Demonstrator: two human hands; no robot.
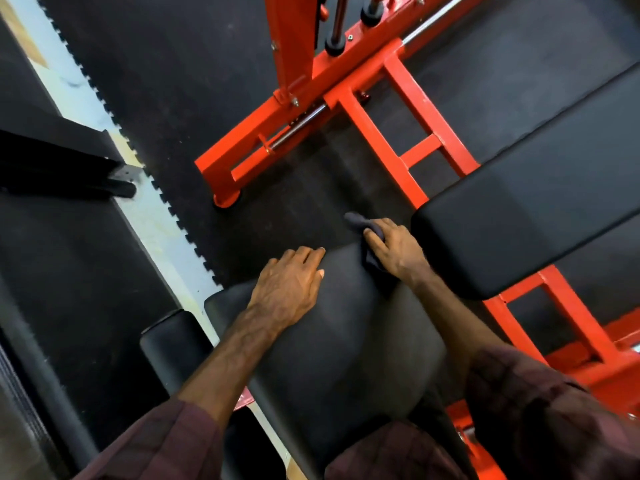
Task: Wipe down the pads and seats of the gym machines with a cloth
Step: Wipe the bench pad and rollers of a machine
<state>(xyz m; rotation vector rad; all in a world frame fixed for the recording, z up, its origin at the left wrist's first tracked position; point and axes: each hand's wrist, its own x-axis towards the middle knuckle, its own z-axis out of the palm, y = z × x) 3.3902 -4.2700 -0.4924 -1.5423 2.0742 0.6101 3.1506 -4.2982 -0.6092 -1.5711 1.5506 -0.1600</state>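
A black padded seat of a red gym machine fills the lower middle. My left hand rests flat on its upper left part, fingers straight and reaching the far edge. My right hand grips a dark grey cloth at the seat's far right corner; one end of the cloth sticks out past my fingers. A long black back pad lies to the right, close beside my right hand.
The red steel frame runs across the floor ahead and to the right. A black roller pad sits left of the seat. Dark rubber floor mats with a pale strip between them, and black equipment at the left.
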